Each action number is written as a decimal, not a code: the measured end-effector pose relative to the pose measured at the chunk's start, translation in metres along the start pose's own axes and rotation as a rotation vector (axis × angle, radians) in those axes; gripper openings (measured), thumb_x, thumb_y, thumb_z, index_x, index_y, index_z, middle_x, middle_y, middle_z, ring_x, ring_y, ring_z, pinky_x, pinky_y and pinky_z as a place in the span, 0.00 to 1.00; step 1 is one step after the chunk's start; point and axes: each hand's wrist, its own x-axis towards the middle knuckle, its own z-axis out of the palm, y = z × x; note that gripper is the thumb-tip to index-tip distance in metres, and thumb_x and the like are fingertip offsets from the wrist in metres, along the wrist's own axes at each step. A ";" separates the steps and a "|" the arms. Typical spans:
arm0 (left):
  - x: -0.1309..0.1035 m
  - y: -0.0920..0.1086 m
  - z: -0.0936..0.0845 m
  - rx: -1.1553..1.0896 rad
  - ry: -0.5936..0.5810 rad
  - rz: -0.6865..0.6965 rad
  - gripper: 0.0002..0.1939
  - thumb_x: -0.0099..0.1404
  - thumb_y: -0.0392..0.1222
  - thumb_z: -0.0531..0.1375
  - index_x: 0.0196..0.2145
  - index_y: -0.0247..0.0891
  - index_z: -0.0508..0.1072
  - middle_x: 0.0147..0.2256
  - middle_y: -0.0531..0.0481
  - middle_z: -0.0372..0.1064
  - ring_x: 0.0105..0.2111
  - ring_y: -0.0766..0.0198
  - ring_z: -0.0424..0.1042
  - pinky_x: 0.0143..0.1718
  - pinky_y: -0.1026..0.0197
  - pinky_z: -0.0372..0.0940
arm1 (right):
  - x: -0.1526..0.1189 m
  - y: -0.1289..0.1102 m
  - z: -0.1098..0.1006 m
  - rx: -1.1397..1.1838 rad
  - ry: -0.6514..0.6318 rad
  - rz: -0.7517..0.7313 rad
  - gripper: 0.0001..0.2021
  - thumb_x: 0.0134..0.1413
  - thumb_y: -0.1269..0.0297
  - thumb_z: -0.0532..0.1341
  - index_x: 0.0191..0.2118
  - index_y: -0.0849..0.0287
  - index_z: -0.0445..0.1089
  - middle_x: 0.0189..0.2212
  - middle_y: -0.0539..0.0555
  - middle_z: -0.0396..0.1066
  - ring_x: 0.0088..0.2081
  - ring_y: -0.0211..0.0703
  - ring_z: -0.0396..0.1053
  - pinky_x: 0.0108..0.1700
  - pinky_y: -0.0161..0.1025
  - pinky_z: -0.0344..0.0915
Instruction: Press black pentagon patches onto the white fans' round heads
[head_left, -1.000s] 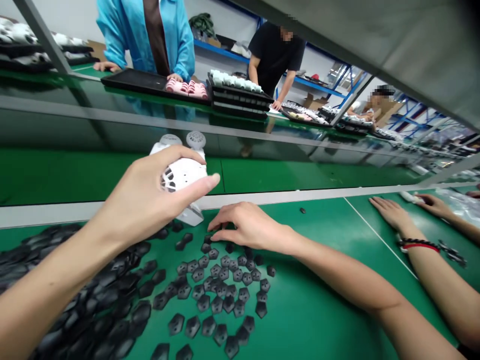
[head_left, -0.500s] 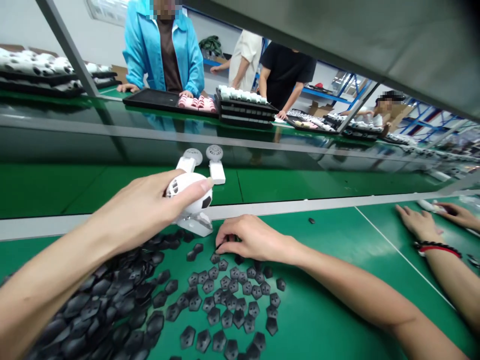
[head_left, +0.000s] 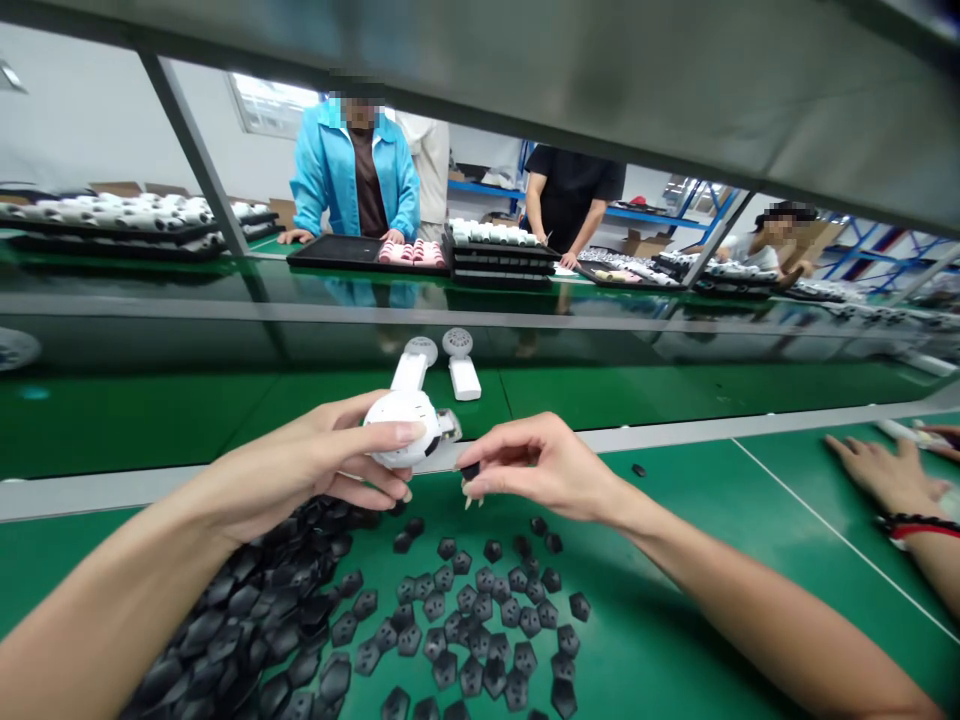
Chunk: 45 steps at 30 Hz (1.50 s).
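My left hand (head_left: pixel 337 450) is closed around a round white plastic housing (head_left: pixel 397 415) with dark patches, like a small soccer ball; a clear or metallic part sticks out at its right. Just to the right, my right hand (head_left: pixel 536 465) pinches a black pentagon piece (head_left: pixel 470 470) between thumb and fingertips, apart from the housing. Below both hands, many loose black pentagon pieces (head_left: pixel 480 605) lie spread on the green table, several showing small holes. A denser heap of black pieces (head_left: pixel 262 600) is partly hidden under my left forearm.
Two white handheld fans (head_left: pixel 465 378) lie on the green strip beyond the pale rail (head_left: pixel 645 436). One black piece (head_left: pixel 638 470) lies apart at right. A co-worker's hand (head_left: pixel 892 470) is at the right edge. Other people stand behind stacked trays (head_left: pixel 502 262) across the line.
My right hand has lifted off the table with a black pentagon piece. My left hand has turned the white housing, so its protruding part now points right. The camera view has shifted.
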 end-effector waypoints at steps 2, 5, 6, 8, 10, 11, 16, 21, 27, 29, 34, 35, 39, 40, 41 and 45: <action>-0.001 -0.001 0.002 -0.128 -0.041 0.045 0.30 0.48 0.55 0.81 0.48 0.46 0.83 0.46 0.41 0.83 0.43 0.42 0.84 0.39 0.53 0.83 | -0.001 -0.004 -0.001 -0.051 0.052 -0.082 0.10 0.53 0.56 0.76 0.37 0.56 0.86 0.38 0.54 0.85 0.38 0.47 0.83 0.41 0.40 0.80; -0.001 -0.002 0.009 -0.338 -0.101 0.119 0.28 0.48 0.46 0.82 0.48 0.50 0.84 0.49 0.44 0.82 0.49 0.43 0.82 0.47 0.53 0.82 | -0.003 -0.009 -0.003 -0.107 0.114 -0.174 0.04 0.57 0.61 0.74 0.35 0.54 0.86 0.35 0.53 0.85 0.36 0.45 0.83 0.38 0.38 0.79; -0.001 -0.004 0.013 -0.398 -0.112 0.145 0.28 0.48 0.44 0.82 0.48 0.51 0.84 0.49 0.46 0.82 0.50 0.44 0.82 0.49 0.54 0.81 | -0.004 -0.011 -0.004 -0.119 0.125 -0.203 0.03 0.59 0.62 0.73 0.36 0.54 0.86 0.33 0.53 0.84 0.33 0.44 0.82 0.37 0.38 0.78; 0.000 -0.007 0.021 -0.489 -0.113 0.203 0.29 0.49 0.40 0.81 0.48 0.52 0.84 0.48 0.49 0.81 0.50 0.50 0.81 0.51 0.58 0.79 | -0.005 -0.014 -0.003 -0.151 0.151 -0.272 0.04 0.62 0.64 0.72 0.39 0.55 0.86 0.29 0.52 0.82 0.30 0.42 0.81 0.36 0.38 0.78; 0.001 -0.011 0.029 -0.521 -0.101 0.245 0.29 0.50 0.37 0.80 0.49 0.53 0.83 0.47 0.51 0.80 0.47 0.56 0.79 0.47 0.62 0.78 | -0.006 -0.016 -0.002 -0.162 0.187 -0.308 0.06 0.62 0.65 0.71 0.43 0.54 0.86 0.30 0.51 0.82 0.30 0.41 0.80 0.36 0.37 0.78; 0.001 -0.014 0.032 -0.519 -0.096 0.258 0.29 0.51 0.38 0.80 0.50 0.54 0.82 0.47 0.52 0.79 0.45 0.58 0.77 0.44 0.64 0.77 | -0.006 -0.017 -0.001 -0.145 0.205 -0.294 0.08 0.62 0.65 0.71 0.46 0.54 0.85 0.30 0.51 0.82 0.30 0.41 0.81 0.36 0.37 0.78; -0.001 -0.021 0.047 -0.421 -0.121 0.295 0.19 0.66 0.57 0.71 0.52 0.53 0.79 0.46 0.51 0.74 0.42 0.62 0.71 0.38 0.67 0.72 | -0.008 -0.021 0.007 0.039 0.273 -0.155 0.12 0.54 0.58 0.77 0.36 0.58 0.79 0.27 0.52 0.82 0.28 0.44 0.81 0.35 0.39 0.81; -0.002 -0.026 0.065 -0.334 -0.041 0.331 0.21 0.70 0.63 0.65 0.54 0.53 0.75 0.46 0.52 0.71 0.43 0.62 0.69 0.42 0.64 0.71 | -0.011 -0.024 0.014 -0.030 0.284 -0.164 0.12 0.55 0.57 0.76 0.31 0.58 0.79 0.27 0.52 0.81 0.28 0.42 0.80 0.34 0.37 0.78; -0.006 -0.029 0.077 -0.240 0.045 0.347 0.28 0.70 0.68 0.63 0.60 0.52 0.69 0.48 0.52 0.70 0.48 0.60 0.71 0.54 0.57 0.72 | -0.013 -0.020 0.021 -0.210 0.322 -0.189 0.08 0.59 0.63 0.72 0.30 0.58 0.77 0.28 0.50 0.79 0.28 0.38 0.75 0.32 0.34 0.71; -0.005 -0.032 0.078 -0.156 0.094 0.364 0.32 0.68 0.68 0.65 0.62 0.51 0.66 0.47 0.51 0.70 0.46 0.60 0.71 0.51 0.58 0.73 | -0.013 -0.017 0.023 -0.190 0.320 -0.169 0.07 0.59 0.65 0.71 0.31 0.59 0.76 0.27 0.50 0.79 0.28 0.37 0.74 0.32 0.34 0.71; 0.002 -0.039 0.078 -0.060 0.182 0.445 0.37 0.58 0.59 0.76 0.57 0.46 0.65 0.35 0.56 0.67 0.31 0.65 0.66 0.30 0.66 0.67 | -0.016 -0.013 0.026 -0.163 0.278 -0.165 0.05 0.61 0.68 0.68 0.33 0.58 0.78 0.29 0.50 0.81 0.31 0.40 0.79 0.36 0.34 0.74; 0.003 -0.038 0.078 -0.071 0.187 0.459 0.36 0.56 0.56 0.78 0.54 0.45 0.66 0.33 0.57 0.66 0.30 0.66 0.65 0.28 0.67 0.66 | -0.017 -0.014 0.026 -0.172 0.261 -0.169 0.05 0.63 0.68 0.67 0.34 0.58 0.79 0.30 0.50 0.82 0.32 0.40 0.79 0.37 0.34 0.75; 0.004 -0.035 0.074 -0.101 0.168 0.500 0.35 0.51 0.50 0.79 0.50 0.43 0.68 0.31 0.57 0.66 0.28 0.66 0.65 0.26 0.68 0.64 | -0.022 -0.025 0.017 -0.242 0.144 -0.194 0.09 0.69 0.68 0.63 0.41 0.56 0.82 0.37 0.52 0.84 0.38 0.40 0.81 0.42 0.35 0.75; 0.003 -0.034 0.073 -0.093 0.167 0.512 0.34 0.52 0.49 0.79 0.50 0.43 0.68 0.31 0.57 0.66 0.28 0.66 0.65 0.26 0.68 0.64 | -0.022 -0.028 0.012 -0.238 0.085 -0.180 0.09 0.70 0.67 0.62 0.43 0.56 0.82 0.38 0.52 0.84 0.39 0.40 0.81 0.43 0.35 0.76; 0.002 -0.033 0.072 -0.076 0.175 0.523 0.33 0.53 0.50 0.78 0.50 0.43 0.68 0.31 0.57 0.66 0.28 0.66 0.66 0.26 0.68 0.64 | -0.022 -0.031 0.007 -0.219 0.029 -0.156 0.09 0.70 0.67 0.62 0.45 0.56 0.82 0.40 0.53 0.84 0.40 0.41 0.81 0.44 0.35 0.76; -0.002 -0.033 0.071 0.006 0.205 0.579 0.27 0.59 0.50 0.75 0.50 0.44 0.69 0.34 0.55 0.68 0.28 0.66 0.67 0.26 0.68 0.64 | -0.017 -0.037 -0.008 -0.176 0.012 -0.063 0.18 0.64 0.57 0.70 0.56 0.55 0.75 0.47 0.56 0.80 0.44 0.43 0.80 0.40 0.35 0.76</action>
